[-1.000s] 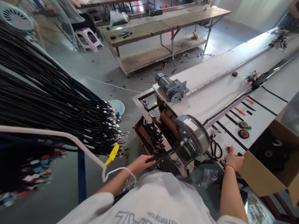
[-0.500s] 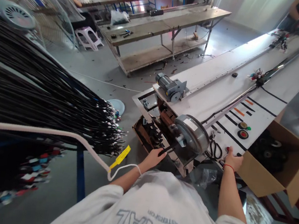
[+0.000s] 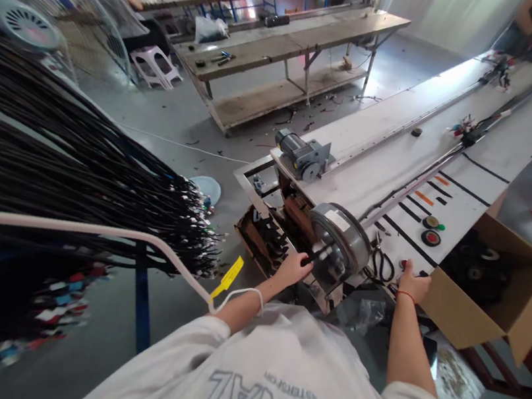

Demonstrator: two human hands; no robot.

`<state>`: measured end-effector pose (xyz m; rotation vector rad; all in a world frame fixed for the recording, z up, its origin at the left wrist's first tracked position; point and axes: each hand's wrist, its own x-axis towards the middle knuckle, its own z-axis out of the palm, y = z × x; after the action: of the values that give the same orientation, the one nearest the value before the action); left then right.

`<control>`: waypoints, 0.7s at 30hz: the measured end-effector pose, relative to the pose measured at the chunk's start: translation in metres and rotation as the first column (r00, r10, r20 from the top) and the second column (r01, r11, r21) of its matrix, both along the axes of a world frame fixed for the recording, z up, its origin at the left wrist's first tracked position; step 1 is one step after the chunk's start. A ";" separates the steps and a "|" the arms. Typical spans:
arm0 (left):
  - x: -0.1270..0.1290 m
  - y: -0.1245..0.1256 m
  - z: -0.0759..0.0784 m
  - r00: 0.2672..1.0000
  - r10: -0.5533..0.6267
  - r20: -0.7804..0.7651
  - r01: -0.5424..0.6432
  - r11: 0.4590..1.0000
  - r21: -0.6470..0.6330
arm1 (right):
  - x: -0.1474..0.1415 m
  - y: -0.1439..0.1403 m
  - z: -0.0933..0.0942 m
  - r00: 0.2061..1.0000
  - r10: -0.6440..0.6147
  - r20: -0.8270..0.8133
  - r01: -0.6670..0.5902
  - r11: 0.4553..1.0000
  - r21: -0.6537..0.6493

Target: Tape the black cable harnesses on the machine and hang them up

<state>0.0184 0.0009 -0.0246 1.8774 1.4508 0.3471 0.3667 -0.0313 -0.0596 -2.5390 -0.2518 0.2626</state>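
White laminate covers the long counter (image 3: 400, 173), and at its near end sits a grey drum wheel (image 3: 338, 240) with a black cable (image 3: 313, 255) at its face. To feed that cable well, the left hand (image 3: 293, 269), its grip pinching the cable just beside the wheel, should keep it taut and low. The right hand (image 3: 414, 285) rests on the counter edge near the cardboard box (image 3: 496, 294); whether its grip is closed I cannot tell.

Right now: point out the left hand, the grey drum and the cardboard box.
left hand (image 3: 293, 269), head view, back of the hand.
grey drum (image 3: 340, 240), head view, its round face.
cardboard box (image 3: 458, 318), head view, near side wall.
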 end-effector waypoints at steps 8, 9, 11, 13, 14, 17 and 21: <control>-0.001 0.000 -0.003 0.998 0.016 -0.063 -0.016 1.000 0.004 | 0.002 0.000 -0.003 1.000 0.009 0.003 -0.008 1.000 -0.030; -0.002 0.000 -0.004 0.998 0.010 -0.069 -0.010 1.000 0.006 | 0.002 0.000 -0.004 1.000 0.008 0.010 -0.008 1.000 -0.030; -0.007 -0.001 -0.008 0.998 -0.007 -0.065 0.006 1.000 -0.007 | 0.002 -0.001 -0.006 1.000 0.010 0.022 -0.010 1.000 -0.014; -0.015 -0.003 -0.014 0.998 -0.037 -0.055 0.033 0.997 -0.064 | 0.002 -0.001 -0.006 1.000 0.010 0.030 -0.010 1.000 0.003; -0.020 -0.004 -0.019 0.997 -0.058 -0.057 0.051 0.992 -0.112 | 0.001 -0.001 -0.006 0.999 0.008 0.031 -0.008 1.000 0.003; -0.042 -0.008 -0.033 0.989 -0.114 -0.098 0.084 0.961 -0.265 | 0.000 -0.001 -0.004 1.000 0.001 0.024 -0.001 1.000 -0.012; -0.073 -0.016 -0.042 0.981 -0.148 -0.121 0.112 0.957 -0.267 | 0.000 -0.001 -0.004 0.999 0.021 0.024 -0.021 1.000 0.001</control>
<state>-0.0545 -0.0149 -0.0665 1.7991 1.3797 -0.0397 0.3669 -0.0319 -0.0636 -2.5404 -0.2875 0.2394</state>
